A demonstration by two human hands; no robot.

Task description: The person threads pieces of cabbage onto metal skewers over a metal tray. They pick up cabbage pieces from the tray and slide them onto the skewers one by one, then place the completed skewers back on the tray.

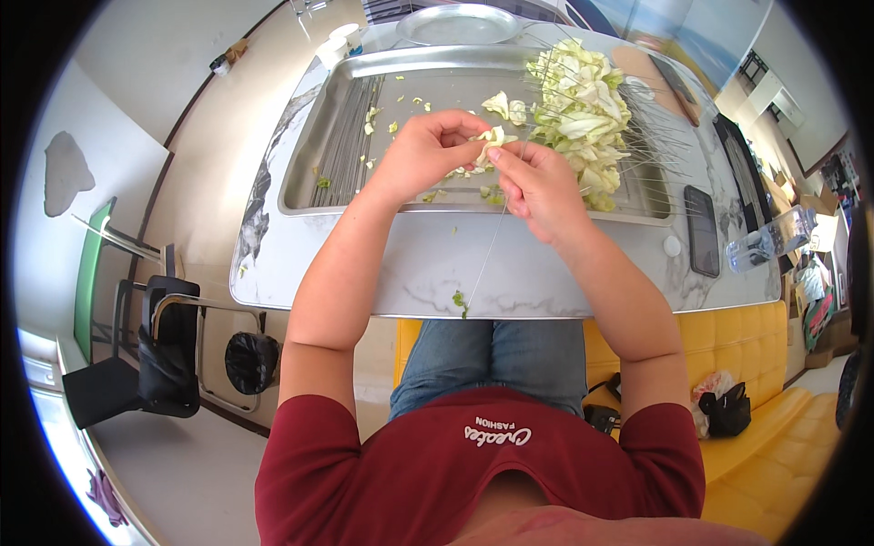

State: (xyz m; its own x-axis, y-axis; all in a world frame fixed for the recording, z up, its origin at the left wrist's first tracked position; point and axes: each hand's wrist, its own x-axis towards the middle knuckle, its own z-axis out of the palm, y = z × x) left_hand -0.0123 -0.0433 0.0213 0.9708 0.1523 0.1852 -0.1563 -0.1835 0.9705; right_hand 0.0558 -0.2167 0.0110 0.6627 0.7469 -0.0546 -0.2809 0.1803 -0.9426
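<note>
A pale cabbage-like leaf piece [493, 142] is pinched between the fingertips of my left hand [427, 153] and my right hand [543, 184]. Along my right fingers runs a thin metal skewer [493, 239], slanting down towards the table's near edge. Both hands are above the near part of a large metal tray [444, 68]. On the tray's right side lies a heap of skewered leaves [584, 123], the skewers pointing right. Bare skewers [348, 143] lie in a bundle at the tray's left. Loose leaf pieces [505, 106] sit near the middle, beyond my hands.
A round metal plate [459, 41] and paper cups [334, 51] stand beyond the tray. At right are a knife [672, 82] on a cutting board [642, 65], a phone [702, 232], a white cap [672, 246] and a plastic bottle [771, 239]. A green scrap [459, 299] lies near the table edge.
</note>
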